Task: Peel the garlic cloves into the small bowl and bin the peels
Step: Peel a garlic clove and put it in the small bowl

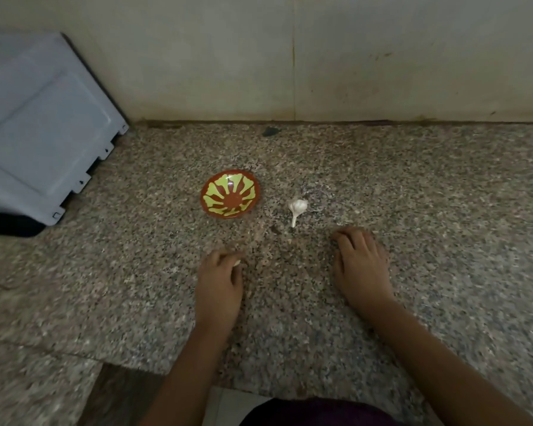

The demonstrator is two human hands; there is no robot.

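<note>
The small bowl (pixel 230 194) sits on the bench (pixel 413 186) and looks empty, so I judge that no peeled clove has gone in yet. Just right of it lies the garlic bulb (pixel 296 208), apart from both hands. The left hand (pixel 219 278) curls around a small pale piece, probably a clove (pixel 237 263); whether it is peeled is unclear. The right hand (pixel 359 265) rests palm-down on the bench, holding nothing. No bin is in view, and nearly all the work remains.
</note>
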